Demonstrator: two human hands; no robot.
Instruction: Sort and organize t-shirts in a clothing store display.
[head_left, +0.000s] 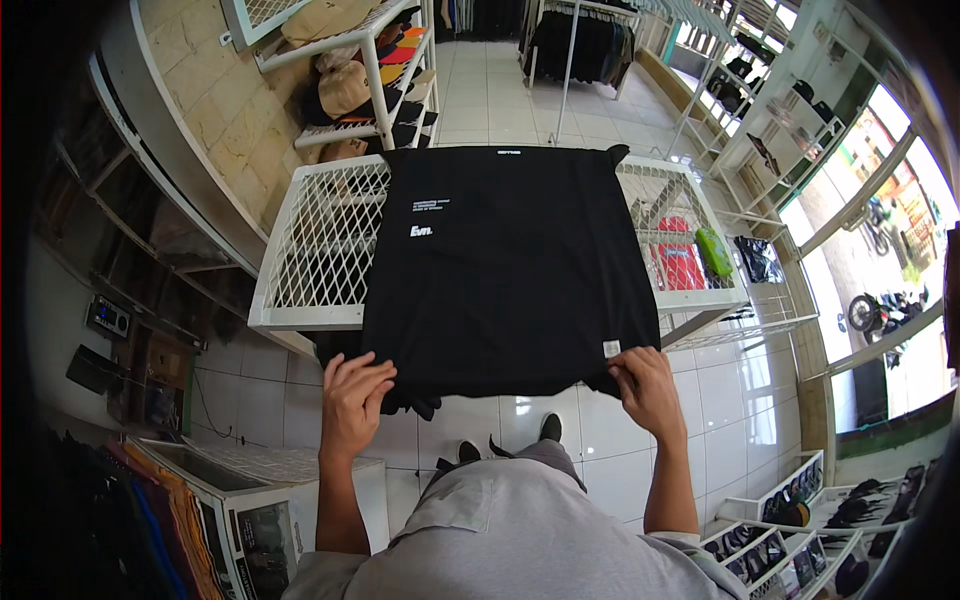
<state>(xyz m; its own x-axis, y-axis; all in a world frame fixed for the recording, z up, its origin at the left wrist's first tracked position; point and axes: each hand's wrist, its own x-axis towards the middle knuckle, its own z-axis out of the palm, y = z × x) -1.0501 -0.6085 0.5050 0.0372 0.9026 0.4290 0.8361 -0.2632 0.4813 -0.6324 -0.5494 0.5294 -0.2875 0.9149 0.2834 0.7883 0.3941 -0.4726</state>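
Observation:
A black garment, apparently a T-shirt (510, 277), lies spread over a white metal mesh table (307, 319), its near end hanging past the front edge. Small white print shows on its upper left part, and a small white tag (612, 349) sits near the lower right corner. At that corner my right hand (646, 386) pinches the cloth between thumb and fingers. My left hand (356, 401) is at the lower left corner, fingers bent over the cloth's edge; whether it grips the cloth is hard to tell.
Under the mesh at the right lie a red packaged item (677, 259) and a green pack (714, 252). A white rack with caps (345, 88) stands beyond the table at the left. Hanging clothes (161, 525) and a white cabinet (337, 495) are at the lower left.

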